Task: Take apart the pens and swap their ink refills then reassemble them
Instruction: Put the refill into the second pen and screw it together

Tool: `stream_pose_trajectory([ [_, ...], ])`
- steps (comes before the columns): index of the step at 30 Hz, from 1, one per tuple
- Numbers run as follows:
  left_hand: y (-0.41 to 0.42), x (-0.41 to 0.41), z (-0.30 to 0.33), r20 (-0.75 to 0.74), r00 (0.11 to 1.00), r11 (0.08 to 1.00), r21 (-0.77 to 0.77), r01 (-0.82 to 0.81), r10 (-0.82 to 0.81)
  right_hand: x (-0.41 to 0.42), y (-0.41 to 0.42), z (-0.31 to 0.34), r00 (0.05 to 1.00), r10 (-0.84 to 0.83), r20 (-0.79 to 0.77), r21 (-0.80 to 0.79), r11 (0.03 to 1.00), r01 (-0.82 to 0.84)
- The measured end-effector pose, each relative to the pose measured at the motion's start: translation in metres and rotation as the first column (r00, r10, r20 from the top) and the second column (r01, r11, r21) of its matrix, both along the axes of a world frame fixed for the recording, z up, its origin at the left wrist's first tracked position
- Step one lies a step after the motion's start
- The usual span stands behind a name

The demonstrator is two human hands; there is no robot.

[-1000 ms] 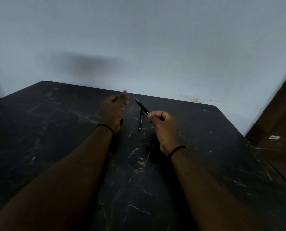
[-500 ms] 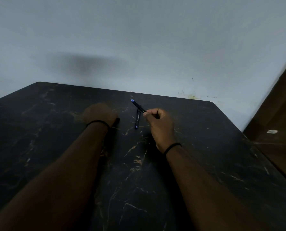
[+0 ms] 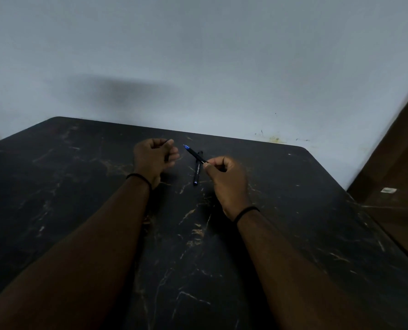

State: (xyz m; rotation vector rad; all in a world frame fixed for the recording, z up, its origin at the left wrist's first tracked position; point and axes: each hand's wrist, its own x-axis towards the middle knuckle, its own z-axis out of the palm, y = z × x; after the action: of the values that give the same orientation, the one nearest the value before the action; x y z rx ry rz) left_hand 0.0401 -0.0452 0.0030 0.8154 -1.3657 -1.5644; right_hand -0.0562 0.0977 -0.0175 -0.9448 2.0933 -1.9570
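My right hand pinches a black pen by its rear part, with the blue tip pointing up and left, above the table. A second black pen lies on the dark marble table just under it, its blue end toward me. My left hand hovers left of the held pen's tip with its fingers curled. A thin dark sliver shows at its fingertips, and I cannot tell whether it holds anything.
A pale wall rises right behind the table's far edge. A brown wooden panel with a small white sticker stands to the right. Both wrists wear black bands.
My left hand has risen from the table and moved right, close to the held pen's tip. My right hand keeps the same pen in nearly the same place.
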Motion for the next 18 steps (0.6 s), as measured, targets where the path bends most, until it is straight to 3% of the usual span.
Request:
stream_pose_trajectory([
  [6, -0.010, 0.003, 0.000, -0.210, 0.976, 0.973, 0.212, 0.096, -0.051, 0.001, 0.002, 0.001, 0.999, 0.023, -0.029, 0.014, 1.000, -0.023],
  [14, -0.011, 0.002, -0.001, -0.369, 0.929, 0.949, 0.298, 0.103, 0.015, 0.007, 0.005, 0.003, 0.986, 0.105, -0.127, 0.054, 0.994, -0.099],
  [18, -0.003, -0.004, 0.000, -0.381, 0.924, 0.943, 0.307, 0.130, -0.004, 0.009, 0.006, 0.005, 0.985, 0.105, -0.139, 0.057, 0.994, -0.098],
])
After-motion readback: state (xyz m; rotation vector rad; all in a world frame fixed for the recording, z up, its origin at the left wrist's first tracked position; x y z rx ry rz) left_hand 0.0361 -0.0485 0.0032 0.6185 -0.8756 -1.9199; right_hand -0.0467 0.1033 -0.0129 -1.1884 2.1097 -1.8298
